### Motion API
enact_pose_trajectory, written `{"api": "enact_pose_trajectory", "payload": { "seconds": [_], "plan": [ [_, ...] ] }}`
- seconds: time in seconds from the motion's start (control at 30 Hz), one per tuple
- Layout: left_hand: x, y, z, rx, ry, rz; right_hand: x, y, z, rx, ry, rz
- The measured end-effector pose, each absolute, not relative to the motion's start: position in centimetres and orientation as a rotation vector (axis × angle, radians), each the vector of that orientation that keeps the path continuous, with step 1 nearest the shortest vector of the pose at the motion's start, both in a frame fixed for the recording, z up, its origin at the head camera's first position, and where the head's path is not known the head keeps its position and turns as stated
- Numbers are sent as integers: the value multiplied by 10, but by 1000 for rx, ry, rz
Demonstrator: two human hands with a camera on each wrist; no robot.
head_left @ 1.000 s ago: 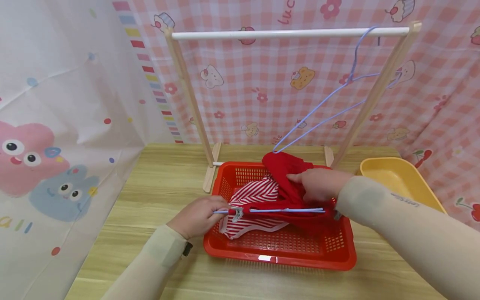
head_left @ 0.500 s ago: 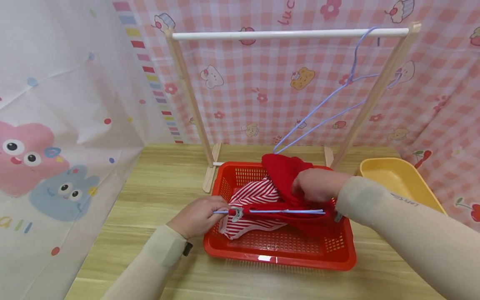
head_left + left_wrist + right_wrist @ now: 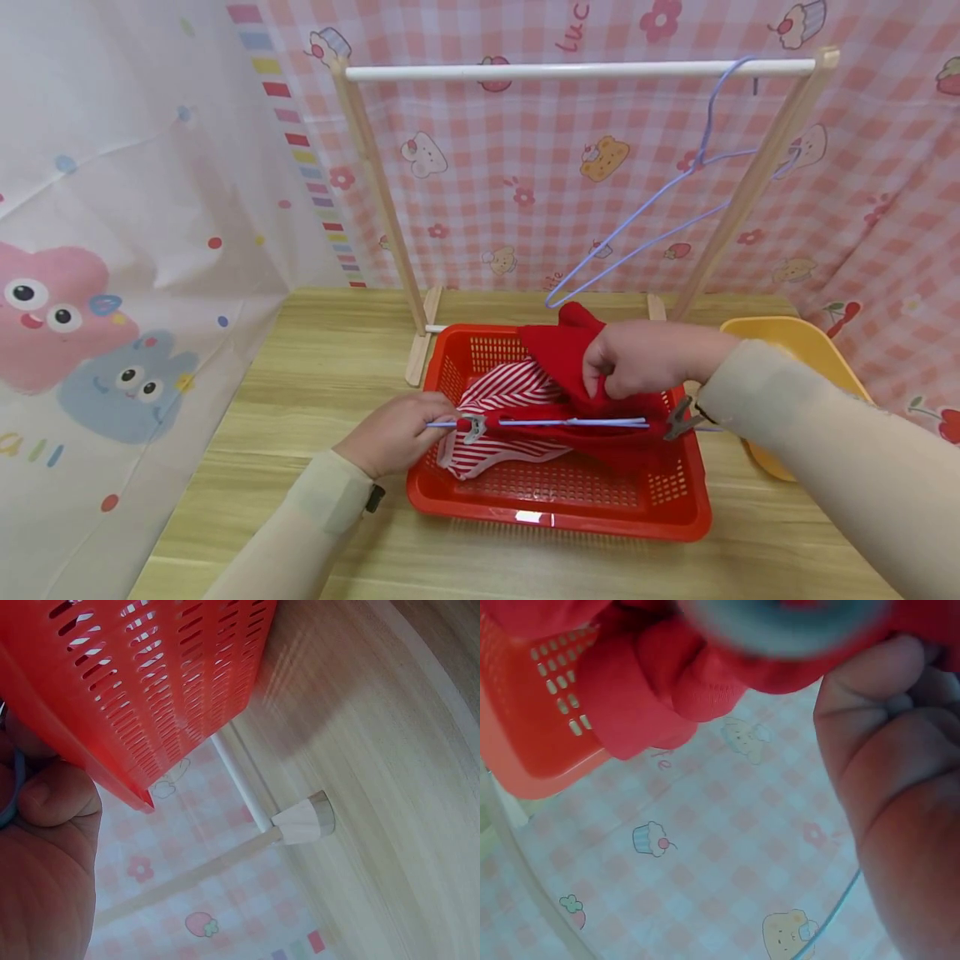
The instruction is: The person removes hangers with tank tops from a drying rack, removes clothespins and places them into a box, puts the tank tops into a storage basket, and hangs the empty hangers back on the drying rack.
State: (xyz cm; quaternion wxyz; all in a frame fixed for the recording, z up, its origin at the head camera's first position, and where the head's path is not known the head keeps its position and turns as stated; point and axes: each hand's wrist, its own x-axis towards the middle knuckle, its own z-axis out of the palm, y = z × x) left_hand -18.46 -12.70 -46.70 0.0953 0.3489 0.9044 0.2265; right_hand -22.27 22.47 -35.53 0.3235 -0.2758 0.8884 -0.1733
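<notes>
At the left end of a blue wire clip hanger (image 3: pixel 536 422), my left hand (image 3: pixel 397 433) pinches the wire between thumb and fingers. One grey clip (image 3: pixel 472 427) bites a red garment (image 3: pixel 558 346) near that hand, and another clip (image 3: pixel 680 419) sits at the garment's right side. My right hand (image 3: pixel 652 354) has its fingers curled on the red cloth above the hanger. In the right wrist view the garment (image 3: pixel 660 682) bunches beside my thumb. A red-and-white striped garment (image 3: pixel 517 379) lies beneath, in the red plastic basket (image 3: pixel 555 523).
Behind the basket stands a wooden rack with a white rod (image 3: pixel 525 73). A second blue hanger (image 3: pixel 637 196) hangs from the rod's right end, its lower corner close above the red cloth. Partly behind my right arm is a yellow tub (image 3: pixel 810 358).
My right hand has gone from an extended finger to curled fingers on the red cloth, shifting it. The right clip shows more clearly. My left hand stays on the hanger.
</notes>
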Motion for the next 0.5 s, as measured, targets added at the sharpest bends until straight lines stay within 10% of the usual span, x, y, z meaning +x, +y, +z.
{"api": "enact_pose_trajectory", "payload": {
  "seconds": [0.5],
  "plan": [
    [-186,-128,-470,1018,2678,687,-225,232,-361,-708,2346,-473]
  ]
}}
